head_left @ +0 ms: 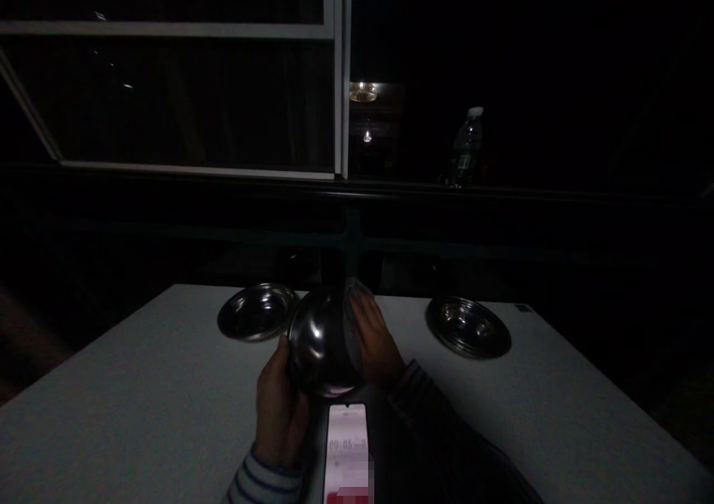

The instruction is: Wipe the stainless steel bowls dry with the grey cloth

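Observation:
A shiny metal bowl (317, 344) is held up above the white table, its rounded outside toward me. My left hand (279, 404) grips the bowl's left edge, thumb near the rim and fingers behind it. Against the bowl's right side my right hand (378, 340) presses a grey cloth (352, 318), its fingers laid together over the fabric. Below the bowl lies a phone (346, 452) with a lit timer screen, partly blurred out.
On the white table (184, 400) a metal plate (256, 312) lies left of the bowl, and metal plates (468, 328), seemingly stacked, lie to the right. Beyond the table, a clear bottle (467, 147) stands on a dark ledge beside a white-framed window (341, 73).

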The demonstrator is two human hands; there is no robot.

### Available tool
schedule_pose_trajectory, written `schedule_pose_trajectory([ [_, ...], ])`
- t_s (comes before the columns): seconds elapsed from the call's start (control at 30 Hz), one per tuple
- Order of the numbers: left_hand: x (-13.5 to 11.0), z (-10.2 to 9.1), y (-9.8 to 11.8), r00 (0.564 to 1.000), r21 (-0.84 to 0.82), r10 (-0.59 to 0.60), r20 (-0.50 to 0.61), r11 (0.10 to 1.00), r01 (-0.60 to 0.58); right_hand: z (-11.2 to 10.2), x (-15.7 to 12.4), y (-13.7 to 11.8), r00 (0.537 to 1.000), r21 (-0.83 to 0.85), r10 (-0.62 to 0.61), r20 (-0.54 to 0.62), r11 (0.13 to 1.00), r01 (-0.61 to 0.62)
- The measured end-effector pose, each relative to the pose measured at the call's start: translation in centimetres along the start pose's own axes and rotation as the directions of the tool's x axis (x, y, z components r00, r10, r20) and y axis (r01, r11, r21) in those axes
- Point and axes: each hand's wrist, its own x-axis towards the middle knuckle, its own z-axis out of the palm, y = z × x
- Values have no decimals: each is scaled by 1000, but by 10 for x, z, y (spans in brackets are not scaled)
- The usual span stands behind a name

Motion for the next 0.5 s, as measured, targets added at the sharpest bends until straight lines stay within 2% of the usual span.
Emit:
schedule_pose_trajectory([
  [0.07, 0, 0, -1, 1000, 32, -7, -5, 999, 7, 0, -1, -8, 985, -16, -170, 23, 985, 171],
  [0.1, -1, 0, -2, 1000, 62, 1, -9, 998, 0, -1, 0, -14, 977, -35, -213, 16, 976, 214],
  [0.17, -2, 0, -3, 999, 154, 50, -22, 987, -46, -5, 6, -22, 953, -22, -290, 85, 956, 293],
  [0.23, -3, -1, -4, 995, 235, 102, -8, 967, -98, -10, 16, -22, 969, 18, -226, 101, 974, 225],
  [0.3, -4, -1, -5, 991, 302, 132, 27, 944, -134, -13, 23, -18, 995, 48, -77, 58, 996, 74],
  [0.33, -5, -2, -5, 988, 332, 147, 44, 931, -153, -13, 25, -16, 998, 61, -45, 40, 997, 42],
  [0.37, -5, -2, -5, 984, 365, 168, 57, 914, -177, -13, 24, -15, 998, 70, -51, 34, 996, 49],
  [0.47, -6, -1, -4, 968, 455, 242, 66, 856, -245, -10, 18, -13, 979, 92, -192, 67, 978, 185],
  [0.5, -6, -1, -4, 963, 479, 262, 67, 838, -261, -8, 16, -12, 980, 103, -189, 61, 978, 182],
])
